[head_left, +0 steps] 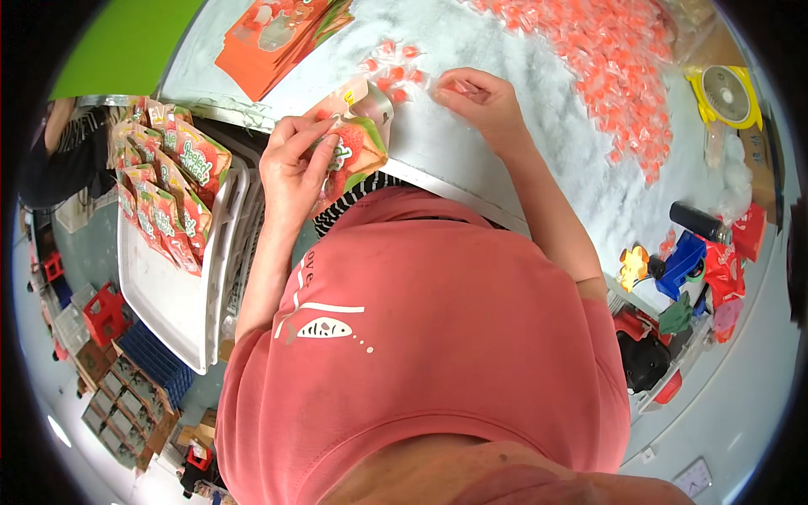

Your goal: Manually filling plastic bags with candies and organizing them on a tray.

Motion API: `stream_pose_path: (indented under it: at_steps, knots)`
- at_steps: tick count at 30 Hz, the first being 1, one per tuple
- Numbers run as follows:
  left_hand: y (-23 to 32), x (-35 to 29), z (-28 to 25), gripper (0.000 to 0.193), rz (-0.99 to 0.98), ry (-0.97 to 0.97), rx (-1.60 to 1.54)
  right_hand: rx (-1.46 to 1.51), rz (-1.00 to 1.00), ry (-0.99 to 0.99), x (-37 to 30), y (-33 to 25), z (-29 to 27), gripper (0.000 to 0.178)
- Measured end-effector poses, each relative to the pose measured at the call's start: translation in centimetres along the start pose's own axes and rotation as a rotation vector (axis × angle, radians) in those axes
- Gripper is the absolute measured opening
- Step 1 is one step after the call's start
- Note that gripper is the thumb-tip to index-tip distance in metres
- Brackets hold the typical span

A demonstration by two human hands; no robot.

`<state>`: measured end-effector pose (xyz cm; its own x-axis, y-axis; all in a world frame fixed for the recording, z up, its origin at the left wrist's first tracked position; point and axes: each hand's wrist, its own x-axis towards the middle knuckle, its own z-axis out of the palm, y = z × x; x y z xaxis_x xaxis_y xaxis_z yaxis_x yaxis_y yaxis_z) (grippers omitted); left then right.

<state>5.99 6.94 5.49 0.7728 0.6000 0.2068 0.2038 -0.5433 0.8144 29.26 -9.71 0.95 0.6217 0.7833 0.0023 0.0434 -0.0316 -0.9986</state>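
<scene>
My left hand (290,164) grips a printed red and green pouch (364,150) near the front edge of the table. The pouch is tilted, and its mouth gapes toward the right. Just to the right of it, my right hand (486,105) is raised over the tabletop with its fingers curled round some wrapped candies, only partly visible. Between the hands and a little farther off lies a small group of red candies in clear wrappers (396,74). A large heap of the same candies (623,71) spreads over the far right of the table.
Flat pouches (273,42) are stacked at the far left of the table (522,59). On my left, several pouches (168,181) stand in a white tray (164,290) on other trays. A yellow fan (725,94) and a dark cylinder (699,221) are on the right.
</scene>
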Motion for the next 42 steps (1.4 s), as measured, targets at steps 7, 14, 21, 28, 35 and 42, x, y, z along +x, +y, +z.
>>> stream_pose_path:
  at_steps: [7, 14, 21, 28, 35, 42]
  knots:
    - [0.9, 1.1, 2.0, 0.016, 0.088, -0.017, -0.006, -0.231, -0.135, -0.376, 0.8, -4.6, 1.3, 0.013]
    - [1.8, 1.3, 2.9, 0.015, 0.071, -0.025, -0.030, -0.203, -0.078, -0.159, 1.5, -4.0, 2.1, 0.019]
    - [2.2, 2.3, 3.8, 0.014, 0.089, -0.034, -0.039, -0.098, 0.026, -0.082, 1.7, -3.3, 2.3, 0.021]
    - [2.0, 2.7, 4.4, 0.014, 0.139, -0.049, -0.047, -0.529, -0.149, 0.102, 1.4, -4.4, 2.8, 0.020]
    - [2.4, 2.8, 5.2, 0.016, 0.172, -0.071, -0.022, 0.063, -0.057, 0.125, 1.0, -5.5, 3.1, 0.023]
    - [3.1, 2.9, 5.2, 0.015, 0.035, -0.067, -0.114, 0.631, -0.001, 0.034, -0.8, -5.9, 3.3, 0.029]
